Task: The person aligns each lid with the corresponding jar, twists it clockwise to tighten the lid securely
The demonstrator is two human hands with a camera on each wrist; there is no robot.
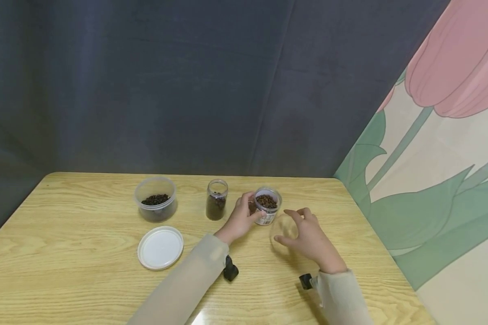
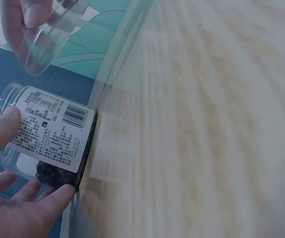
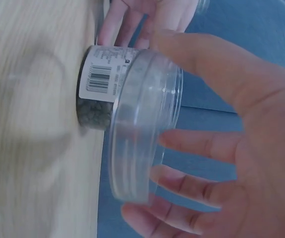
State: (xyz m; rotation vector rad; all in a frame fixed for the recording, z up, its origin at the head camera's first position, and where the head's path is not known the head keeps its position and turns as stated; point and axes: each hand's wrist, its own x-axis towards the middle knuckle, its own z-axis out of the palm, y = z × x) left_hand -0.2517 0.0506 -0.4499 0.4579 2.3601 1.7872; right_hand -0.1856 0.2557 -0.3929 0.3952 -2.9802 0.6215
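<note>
My left hand (image 1: 239, 222) grips a clear jar (image 1: 267, 217) with a printed white label, its thumb lying on the side near the top. Small brown beans fill part of this jar, and its mouth is uncovered. In the left wrist view the labelled jar (image 2: 58, 124) stands on the table. My right hand (image 1: 308, 236) holds a round transparent lid (image 3: 132, 134) by its rim, between thumb and fingers. That lid is beside the jar and apart from the table, nearer to me; in the right wrist view it partly hides the jar (image 3: 100, 82).
To the left of the left hand stands an open clear jar (image 1: 216, 208) of dark beans. Farther left is a wide plastic tub (image 1: 157, 213) with dark beans, and in front of it a white lid (image 1: 160, 248) lies flat. A dark curtain (image 1: 166, 90) hangs behind the wooden table (image 1: 85, 271).
</note>
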